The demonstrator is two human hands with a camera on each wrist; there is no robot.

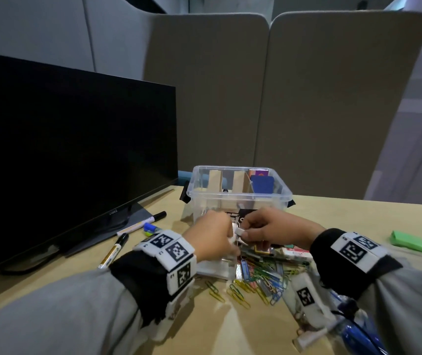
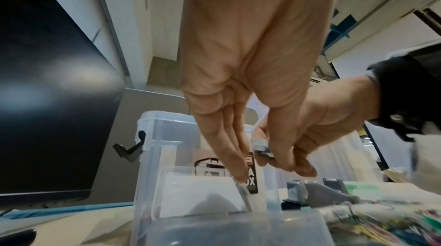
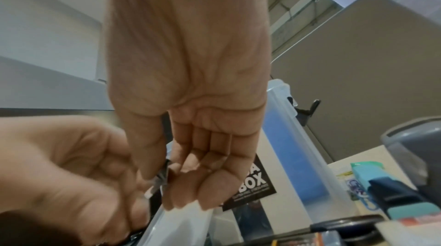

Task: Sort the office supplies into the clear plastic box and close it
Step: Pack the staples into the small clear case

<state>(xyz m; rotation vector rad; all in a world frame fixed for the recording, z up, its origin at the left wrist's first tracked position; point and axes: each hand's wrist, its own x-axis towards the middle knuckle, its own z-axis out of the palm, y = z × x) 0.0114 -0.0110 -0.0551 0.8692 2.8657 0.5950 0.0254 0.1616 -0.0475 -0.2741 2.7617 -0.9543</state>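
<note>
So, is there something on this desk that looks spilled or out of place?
Yes. Coloured paper clips lie scattered loose on the desk in front of the clear plastic box, not in it. Two markers lie beside the monitor, and a green item sits apart at the right.

Both our forearms reach forward in grey sleeves with black cuffs and marker bands at the wrists, and the hands meet just in front of the clear plastic box (image 1: 240, 198). Our left hand (image 1: 213, 235) points its fingers (image 2: 229, 148) down, close together. Our right hand (image 1: 272, 228) curls inward, thumb and fingertips pinching a small clip (image 1: 240, 231) right beside the left fingers.
</note>
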